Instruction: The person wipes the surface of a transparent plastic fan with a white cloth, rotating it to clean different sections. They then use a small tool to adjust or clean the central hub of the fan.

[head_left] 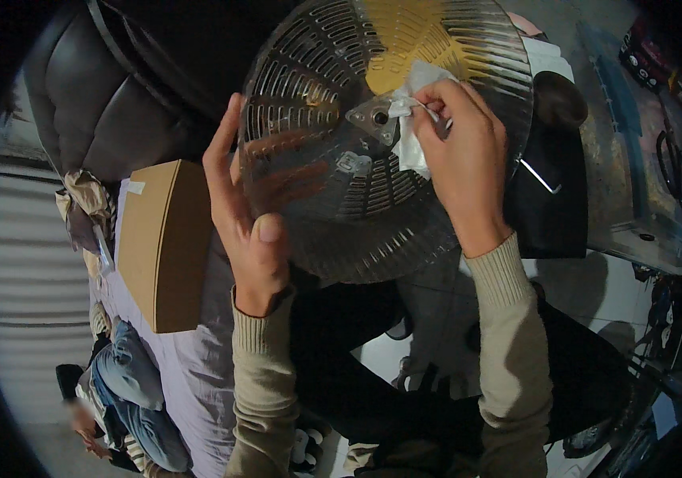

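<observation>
A round, see-through plastic cover with rings of slots, perhaps a fan grille, is held up before me. My left hand grips its left rim, thumb on the near side and fingers spread along the edge. My right hand pinches a crumpled white tissue or cloth against the cover, just right of its centre. Beside the tissue lies a clear triangular hub plate with a dark round hole. Something yellow shows through the upper part of the cover.
A cardboard box rests on a bed with a lilac sheet. Another person in jeans is at the lower left. A black padded seat is upper left. To the right are a bent metal rod, a clear plastic bin and black scissors.
</observation>
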